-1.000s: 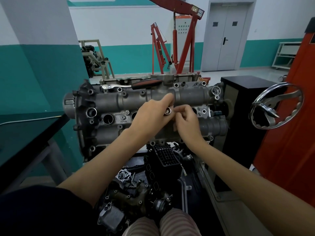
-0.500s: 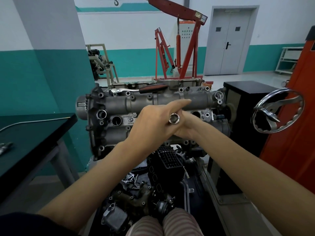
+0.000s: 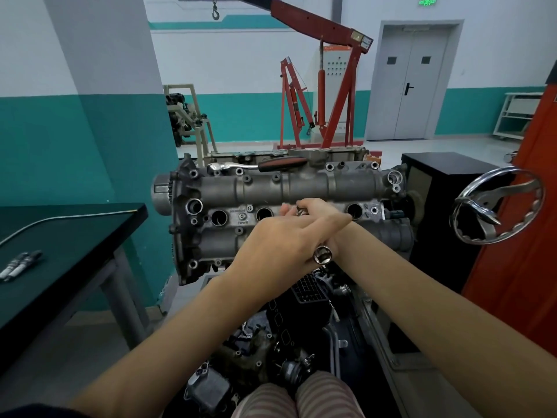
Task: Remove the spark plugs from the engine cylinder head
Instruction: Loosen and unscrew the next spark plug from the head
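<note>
The grey cylinder head (image 3: 301,187) stands on its mount in front of me, with open plug wells at the left (image 3: 219,217), beside it (image 3: 264,214) and at the far right (image 3: 354,210). My hands hide the well between them. My left hand (image 3: 280,245) crosses over my right wrist and grips a chrome socket (image 3: 322,254), its open end towards me. Just above, my right hand (image 3: 316,208) pinches a small metal part (image 3: 299,210) over the hidden well; I cannot tell what the part is. Two spark plugs (image 3: 18,263) lie on the table.
A ratchet (image 3: 256,166) with a red-black handle lies on top of the head. A dark green table (image 3: 75,230) is at the left and a chrome handwheel (image 3: 497,206) on the orange stand at the right. Engine parts (image 3: 256,351) lie below, by my knees. A red engine crane (image 3: 325,95) is behind.
My left hand has drawn back toward me with the socket. My right hand has reached up-left under it to the hidden well. My view has tilted up, bringing the table's plugs into sight.
</note>
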